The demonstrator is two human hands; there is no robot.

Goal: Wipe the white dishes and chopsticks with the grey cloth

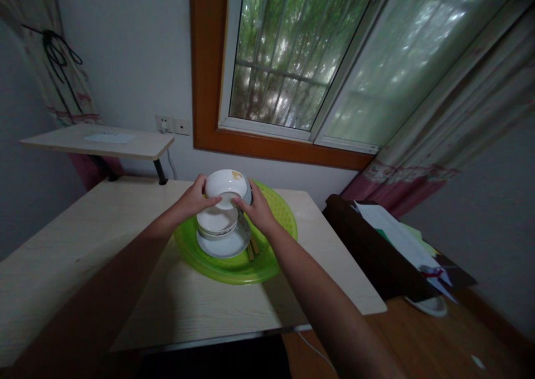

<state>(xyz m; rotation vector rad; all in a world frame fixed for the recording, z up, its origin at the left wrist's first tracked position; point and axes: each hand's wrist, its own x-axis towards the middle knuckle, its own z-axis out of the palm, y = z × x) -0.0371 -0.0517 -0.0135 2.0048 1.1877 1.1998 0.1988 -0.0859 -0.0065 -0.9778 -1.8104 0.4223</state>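
A white bowl [224, 184] with a small orange-yellow mark is held between both hands, tilted with its base toward me. My left hand [196, 198] grips its left side and my right hand [258, 207] its right, thumbs near the base. A greyish rim shows behind it by the right fingers; whether this is a second bowl I cannot tell. Just below are stacked white bowls [217, 220] on a white plate [228, 249]. Beside the plate lie wooden chopsticks [253, 248]. All of these rest over a round green tray [234, 276].
The tray is on a pale wooden table [200, 312]. A raised shelf [146, 145] stands at the table's back left. Behind are wall sockets [173, 125] and a window [288, 56]. To the right, papers [393, 228] lie on a dark brown surface.
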